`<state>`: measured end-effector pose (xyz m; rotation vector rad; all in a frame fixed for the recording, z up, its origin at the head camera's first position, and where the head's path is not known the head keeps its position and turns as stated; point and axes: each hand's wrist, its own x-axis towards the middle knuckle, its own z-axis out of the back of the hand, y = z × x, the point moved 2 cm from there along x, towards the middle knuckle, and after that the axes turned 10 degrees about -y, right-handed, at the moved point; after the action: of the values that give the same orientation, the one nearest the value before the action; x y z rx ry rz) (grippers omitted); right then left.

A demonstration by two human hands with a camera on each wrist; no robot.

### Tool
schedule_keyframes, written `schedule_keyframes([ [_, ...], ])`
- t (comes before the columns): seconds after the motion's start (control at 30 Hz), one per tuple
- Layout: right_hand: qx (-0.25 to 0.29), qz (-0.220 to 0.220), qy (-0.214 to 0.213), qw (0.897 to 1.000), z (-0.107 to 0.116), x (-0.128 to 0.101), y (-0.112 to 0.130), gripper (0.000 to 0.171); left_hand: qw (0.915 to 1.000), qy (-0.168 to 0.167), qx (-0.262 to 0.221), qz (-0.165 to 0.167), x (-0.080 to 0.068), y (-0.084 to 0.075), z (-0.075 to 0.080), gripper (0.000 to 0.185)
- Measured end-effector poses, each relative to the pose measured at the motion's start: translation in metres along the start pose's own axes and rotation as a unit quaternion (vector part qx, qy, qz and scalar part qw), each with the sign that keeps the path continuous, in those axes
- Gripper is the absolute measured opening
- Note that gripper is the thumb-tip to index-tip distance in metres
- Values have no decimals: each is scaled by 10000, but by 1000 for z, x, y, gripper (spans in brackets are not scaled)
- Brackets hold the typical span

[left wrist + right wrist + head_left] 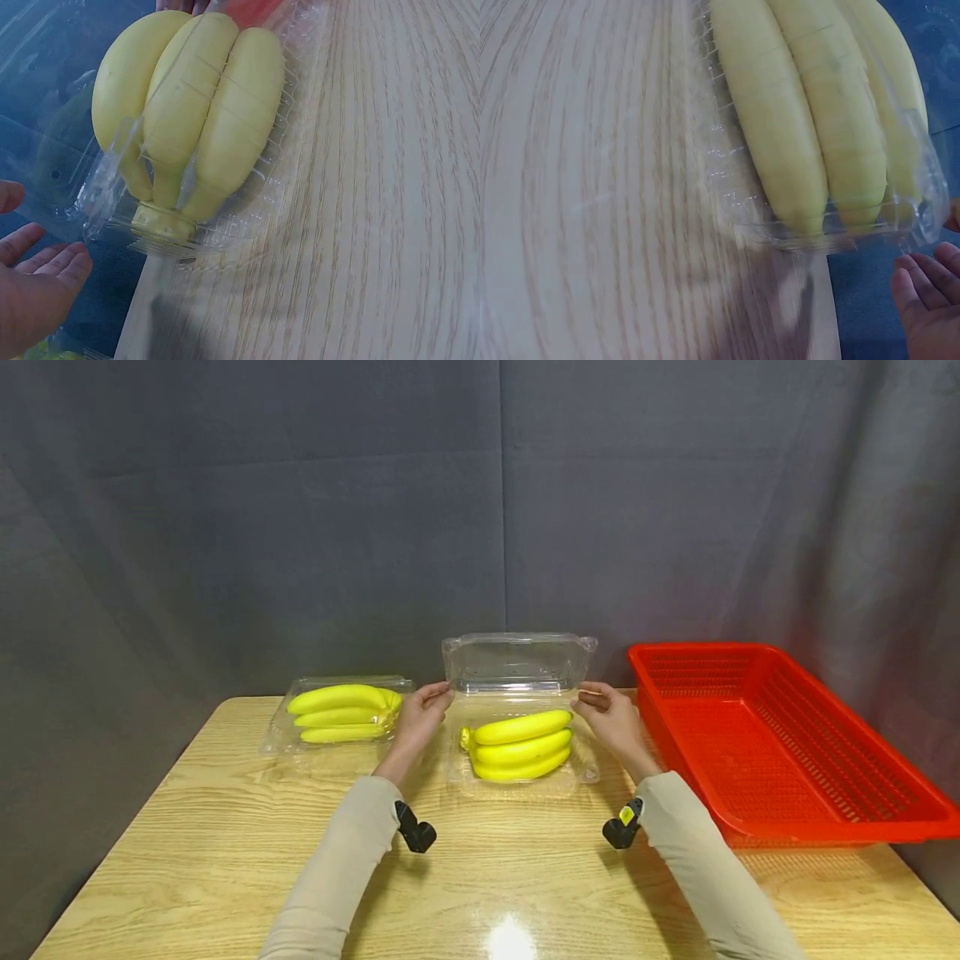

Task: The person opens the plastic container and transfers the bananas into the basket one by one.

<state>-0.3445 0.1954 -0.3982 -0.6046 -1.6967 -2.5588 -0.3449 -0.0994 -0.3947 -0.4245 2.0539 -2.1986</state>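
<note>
A clear plastic clamshell (585,772) stands in the middle of the table with a bunch of yellow bananas (519,745) in its base. Its lid (517,664) is raised upright. My left hand (438,695) is at the lid's lower left corner and my right hand (585,698) at its lower right corner, fingertips at the plastic. In the left wrist view the left hand (45,259) lies loosely spread beside the clamshell (247,217) and bananas (195,112). In the right wrist view the right hand (930,270) does the same by the clamshell's rim (810,240) and bananas (817,120).
A second clear clamshell with bananas (341,712) lies shut at the back left of the wooden table (525,877). A large red mesh basket (750,735) with nothing in it stands at the right. A dark curtain hangs behind.
</note>
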Motion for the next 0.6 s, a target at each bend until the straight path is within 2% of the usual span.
schedule_keyframes([
  [0.17,-78,79,-87,9999,-1,-1,0,37,9999,-47,-57,146,2,4,-1,37],
  [0.6,-171,74,-62,9998,-2,2,2,36,9999,-100,62,48,0,3,-1,38],
])
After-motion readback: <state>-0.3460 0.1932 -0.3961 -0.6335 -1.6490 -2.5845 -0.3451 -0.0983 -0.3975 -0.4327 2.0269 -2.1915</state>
